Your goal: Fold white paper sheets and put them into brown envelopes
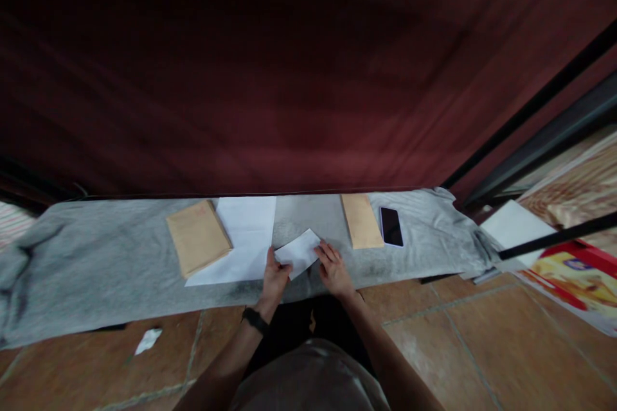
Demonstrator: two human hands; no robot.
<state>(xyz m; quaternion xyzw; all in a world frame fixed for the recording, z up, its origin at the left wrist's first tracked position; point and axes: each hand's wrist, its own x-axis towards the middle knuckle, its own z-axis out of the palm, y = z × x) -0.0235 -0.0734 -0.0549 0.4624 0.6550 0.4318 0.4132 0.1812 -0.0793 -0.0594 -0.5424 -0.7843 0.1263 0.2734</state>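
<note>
Between my hands is a folded white sheet of paper (299, 253), tilted over the grey cloth. My left hand (276, 275) grips its left end, with the thumb on top. At the right end, the fingers of my right hand (334, 269) are pressed together on the paper's edge. White paper sheets (248, 237) lie flat to the left, partly under a stack of brown envelopes (198, 237). Right of my hands lies a narrower pile of brown envelopes (361, 221), with a phone (391, 227) beside it, its screen dark.
A grey cloth (120, 244) covers the long narrow surface. Dark red fabric (289, 96) rises behind it, with black frame bars (535, 99) at the right. A red and yellow box (573, 276) stands at far right. A crumpled white scrap (148, 340) lies on the tiled floor (434, 334).
</note>
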